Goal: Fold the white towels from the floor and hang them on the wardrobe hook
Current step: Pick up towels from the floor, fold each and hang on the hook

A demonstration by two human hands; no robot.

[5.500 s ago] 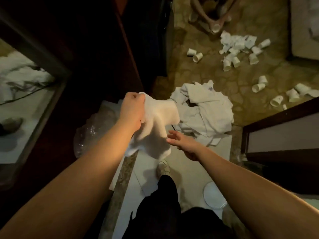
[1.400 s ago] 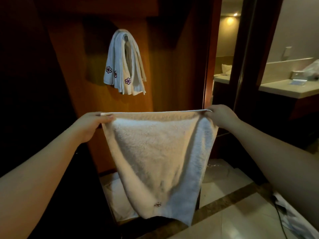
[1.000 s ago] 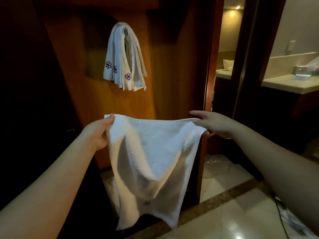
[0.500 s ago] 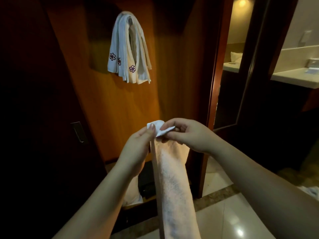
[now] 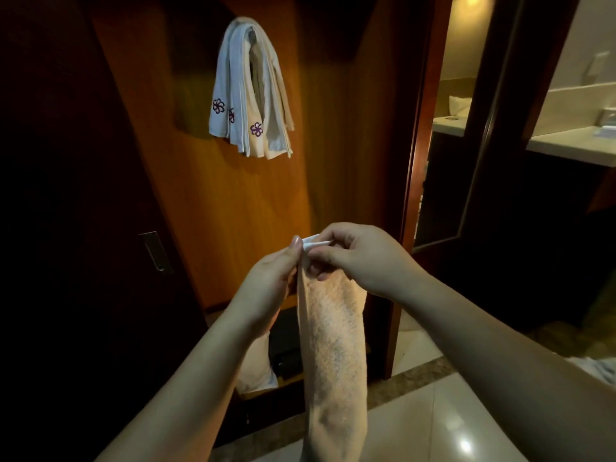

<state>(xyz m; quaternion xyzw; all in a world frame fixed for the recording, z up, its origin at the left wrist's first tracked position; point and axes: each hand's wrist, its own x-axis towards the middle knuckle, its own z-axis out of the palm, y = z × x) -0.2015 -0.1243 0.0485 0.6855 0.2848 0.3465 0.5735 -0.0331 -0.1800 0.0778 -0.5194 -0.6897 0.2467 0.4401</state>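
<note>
Both hands meet at chest height in front of the wardrobe. Left hand point(image 5: 270, 278) and right hand point(image 5: 360, 258) each pinch the top corners of a white terry-cloth towel point(image 5: 333, 348), thumb against fingertips, the corners brought together so the cloth hangs doubled lengthwise as a narrow strip; likely held this way to square the edges before draping. The strip's lower end runs out of frame at the bottom, so its full length and hem cannot be read. Above, a bunch of folded white towels with purple flower emblems point(image 5: 248, 91) drapes over the wardrobe hook point(image 5: 251, 34), of which only a small dark stub shows; how many towels hang there is unclear. The orange-brown wooden wardrobe panel point(image 5: 216, 201) backs them. Left of it, a dark door with a small metal pull point(image 5: 155, 251) is nearly lost in shadow. A pale cloth shape point(image 5: 256, 365) low behind the left forearm is too dim to identify.
</note>
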